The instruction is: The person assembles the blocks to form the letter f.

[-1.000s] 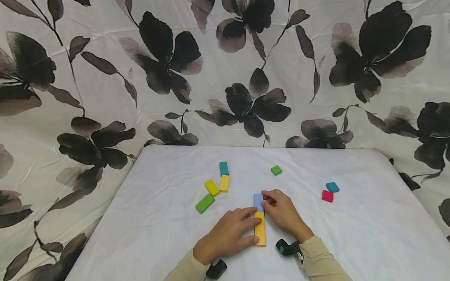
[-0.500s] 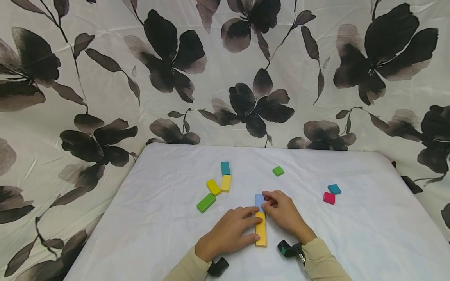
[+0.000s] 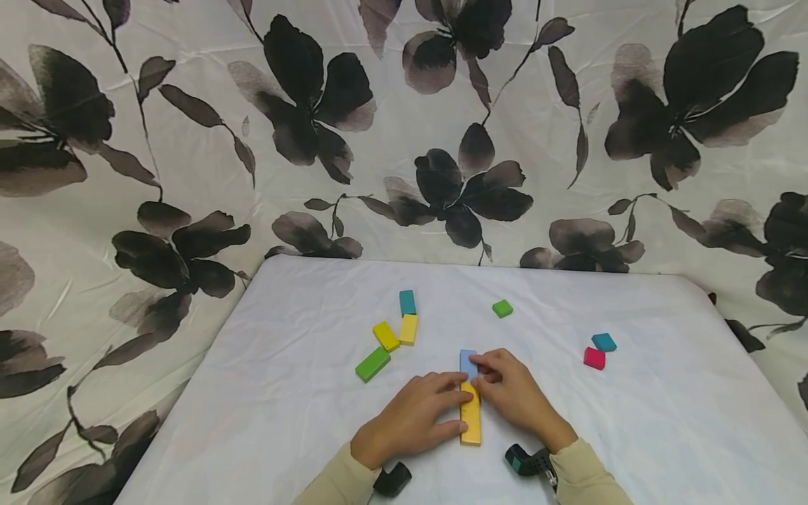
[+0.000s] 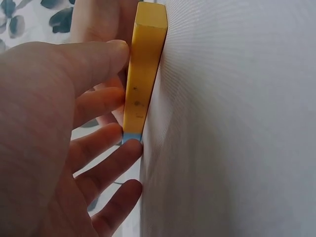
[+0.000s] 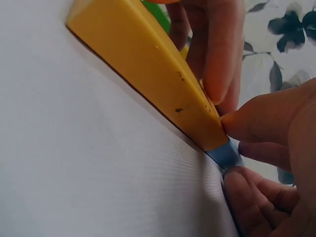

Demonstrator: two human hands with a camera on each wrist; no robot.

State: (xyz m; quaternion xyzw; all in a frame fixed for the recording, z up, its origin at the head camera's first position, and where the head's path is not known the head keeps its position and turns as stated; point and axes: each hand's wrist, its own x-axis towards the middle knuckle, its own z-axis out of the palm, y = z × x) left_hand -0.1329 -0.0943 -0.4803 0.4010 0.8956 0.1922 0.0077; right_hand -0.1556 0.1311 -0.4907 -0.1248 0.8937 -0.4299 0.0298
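A long yellow block (image 3: 470,424) lies on the white cloth, end to end with a light blue block (image 3: 468,362) at its far end. My left hand (image 3: 410,417) reaches in from the left, with its thumb and loosely extended fingers resting along the yellow block's left side and top. From the right, my right hand (image 3: 514,389) has its index finger on the blue block and its thumb by the seam between the two. In the right wrist view its curled fingers (image 5: 244,190) sit close against the blue end (image 5: 225,155).
Left of the hands lie a green block (image 3: 372,365), a yellow block (image 3: 386,337), a pale yellow block (image 3: 408,330) and a teal block (image 3: 407,302). A small green block (image 3: 502,308) sits farther back. Red (image 3: 594,358) and blue (image 3: 604,342) blocks lie to the right.
My right hand has shifted slightly back toward me, its index finger moving from the blue block's far corner nearer its middle. My left hand and the two blocks hold their place.
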